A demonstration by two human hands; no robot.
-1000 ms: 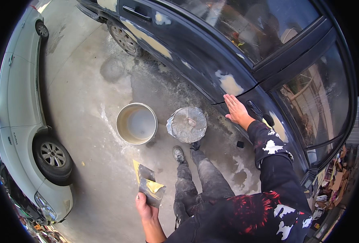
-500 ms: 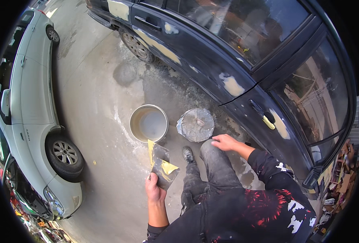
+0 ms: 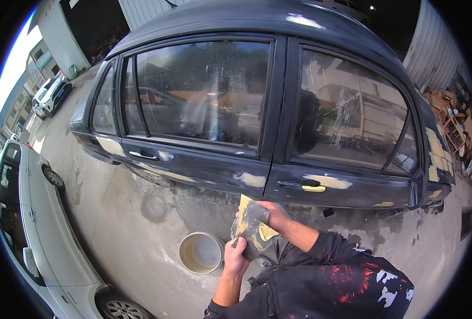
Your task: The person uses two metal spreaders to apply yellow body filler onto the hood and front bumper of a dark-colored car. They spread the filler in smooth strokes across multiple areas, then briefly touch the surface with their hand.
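Observation:
Two thin grey putty spreaders overlap in front of my body. The near spreader point(image 3: 252, 248) carries a lump of yellow putty point(image 3: 267, 232), and my left hand point(image 3: 235, 260) is closed on its lower end. The far spreader point(image 3: 257, 213) has yellow putty along its left edge. My right hand point(image 3: 278, 219) grips that one from the right, its fingers partly hidden behind the plate. Beyond my hands stands a dark car point(image 3: 204, 171) with several beige filler patches point(image 3: 329, 182) on its doors. One front door handle point(image 3: 313, 189) is partly yellow.
An open bucket point(image 3: 182, 254) with pale liquid stands on the concrete, left of my hands. A white car point(image 3: 50, 234) is parked along the left. Scrap wood and clutter point(image 3: 451, 119) lie at the far right. Farther off, another white car point(image 3: 51, 95) is parked.
My view has lifted and turned toward the dark car. My right hand has left my knee and come to the far spreader. My left hand still holds the near one.

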